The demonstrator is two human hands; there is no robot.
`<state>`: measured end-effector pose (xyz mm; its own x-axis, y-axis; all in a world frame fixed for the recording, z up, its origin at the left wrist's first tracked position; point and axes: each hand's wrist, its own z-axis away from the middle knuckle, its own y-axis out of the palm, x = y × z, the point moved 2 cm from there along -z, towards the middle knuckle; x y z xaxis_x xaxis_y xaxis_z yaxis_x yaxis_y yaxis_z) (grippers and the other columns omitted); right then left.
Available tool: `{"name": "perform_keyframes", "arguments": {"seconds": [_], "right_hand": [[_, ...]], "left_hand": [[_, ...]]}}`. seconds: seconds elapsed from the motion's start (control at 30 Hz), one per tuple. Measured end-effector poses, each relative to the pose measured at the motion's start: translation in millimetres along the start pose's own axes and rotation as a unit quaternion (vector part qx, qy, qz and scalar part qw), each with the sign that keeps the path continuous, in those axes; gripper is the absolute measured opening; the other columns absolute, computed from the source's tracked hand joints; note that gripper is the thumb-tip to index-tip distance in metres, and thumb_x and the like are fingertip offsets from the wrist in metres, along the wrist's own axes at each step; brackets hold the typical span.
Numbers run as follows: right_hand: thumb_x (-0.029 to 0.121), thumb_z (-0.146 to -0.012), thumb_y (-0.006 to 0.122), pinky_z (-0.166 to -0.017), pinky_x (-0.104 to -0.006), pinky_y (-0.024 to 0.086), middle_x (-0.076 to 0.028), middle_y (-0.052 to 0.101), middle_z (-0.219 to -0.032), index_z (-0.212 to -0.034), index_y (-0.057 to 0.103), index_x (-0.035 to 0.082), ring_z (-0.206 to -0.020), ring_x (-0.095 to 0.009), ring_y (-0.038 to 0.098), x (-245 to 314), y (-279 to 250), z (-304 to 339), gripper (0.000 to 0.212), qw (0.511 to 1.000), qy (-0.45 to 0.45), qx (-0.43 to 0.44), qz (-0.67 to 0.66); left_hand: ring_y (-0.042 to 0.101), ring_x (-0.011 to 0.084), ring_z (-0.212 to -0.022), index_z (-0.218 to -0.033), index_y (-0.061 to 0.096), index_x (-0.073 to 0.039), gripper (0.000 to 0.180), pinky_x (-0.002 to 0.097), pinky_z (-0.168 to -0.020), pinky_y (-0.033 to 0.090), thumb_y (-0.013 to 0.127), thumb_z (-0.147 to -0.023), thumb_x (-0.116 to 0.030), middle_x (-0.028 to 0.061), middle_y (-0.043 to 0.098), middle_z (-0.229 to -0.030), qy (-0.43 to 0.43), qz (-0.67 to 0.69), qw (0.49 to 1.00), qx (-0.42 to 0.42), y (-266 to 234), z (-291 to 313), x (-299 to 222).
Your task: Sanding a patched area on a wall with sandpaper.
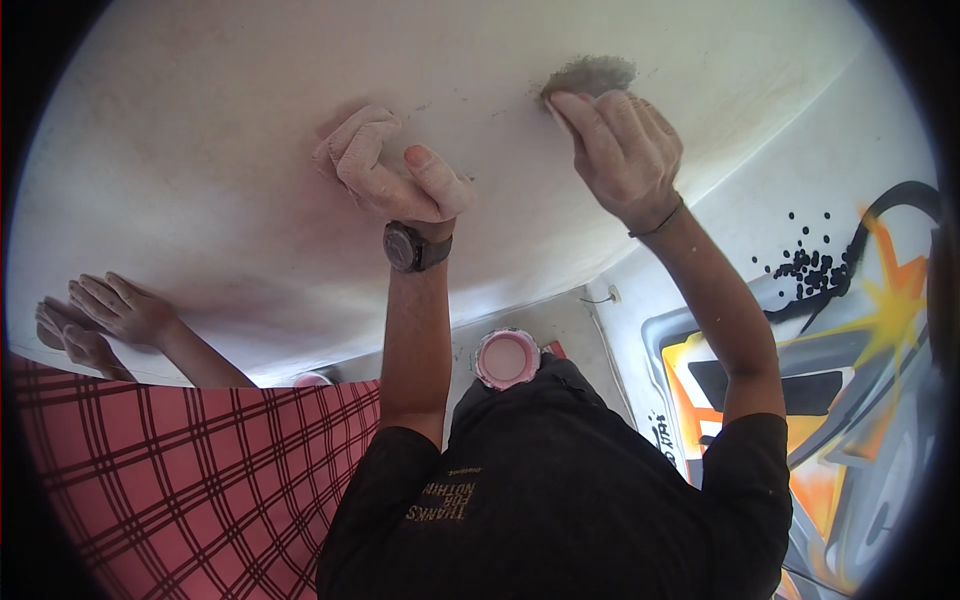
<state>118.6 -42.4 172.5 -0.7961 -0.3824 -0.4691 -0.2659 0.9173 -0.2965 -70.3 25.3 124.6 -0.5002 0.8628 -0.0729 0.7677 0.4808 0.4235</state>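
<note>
A pale, slightly stained wall surface (pixel 480 200) spreads in front of me. My left hand (pixel 385 165) is raised close to it. Its whitened fingers are curled in, the thumb stands apart, and nothing shows in them. A dark watch (pixel 405 247) sits on that wrist. Further right and higher, my right hand (pixel 625 150) has its fingertips pinched together against the surface. They meet the lower edge of a rough, dark grey patch (pixel 592 75). Whatever they grip, if anything, is too hidden to name. A thin dark band (pixel 655 222) circles this wrist.
At the far left another person's hands (pixel 125 310) lie flat on the surface, beside pink checked cloth (pixel 190 460). Below, a smeared bucket (pixel 505 358) holds pink material. An outlet (pixel 613 293) with a cord is on the wall behind. Colourful graffiti (pixel 830 390) covers the right wall.
</note>
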Motion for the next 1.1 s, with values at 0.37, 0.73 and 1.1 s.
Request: {"name": "perform_keyframes", "arguments": {"seconds": [0.37, 0.73, 1.1], "right_hand": [[0.008, -0.069, 0.073, -0.051, -0.0237, 0.046, 0.001, 0.053, -0.073, -0.097, 0.067, 0.003, -0.062, -0.009, 0.055, -1.2, -2.5, 1.4, 0.029, 0.999, -0.034, 0.027, 0.006], [0.009, -0.069, 0.071, -0.057, -0.0242, 0.048, 0.0, 0.054, -0.076, -0.094, 0.066, 0.004, -0.067, -0.009, 0.057, -12.6, -0.1, -3.5, 0.025, 0.995, -0.079, 0.062, 0.003], [0.012, -0.068, 0.069, -0.057, -0.0252, 0.046, 0.001, 0.054, -0.078, -0.091, 0.066, 0.005, -0.068, -0.01, 0.057, -29.0, -10.5, 2.3, 0.024, 0.993, -0.108, 0.043, -0.014]], "left_hand": [[0.047, 0.0233, -0.081, -0.093, 0.049, -0.003, 0.022, 0.0367, -0.074, 0.035, 0.047, -0.085, -0.023, 0.0092, 0.057, -0.085, 0.011, -0.012, 1.0, 0.015, 0.9, -1.8, -0.8], [0.046, 0.0229, -0.081, -0.093, 0.049, -0.003, 0.021, 0.0366, -0.073, 0.034, 0.046, -0.086, -0.024, 0.0088, 0.057, -0.084, 0.017, -0.008, 1.0, 0.015, 3.5, 3.6, 4.9], [0.046, 0.0244, -0.083, -0.093, 0.049, -0.003, 0.023, 0.0383, -0.076, 0.037, 0.047, -0.087, -0.025, 0.0103, 0.057, -0.086, 0.012, 0.005, 1.0, 0.015, 11.6, 7.6, -6.2]]}}
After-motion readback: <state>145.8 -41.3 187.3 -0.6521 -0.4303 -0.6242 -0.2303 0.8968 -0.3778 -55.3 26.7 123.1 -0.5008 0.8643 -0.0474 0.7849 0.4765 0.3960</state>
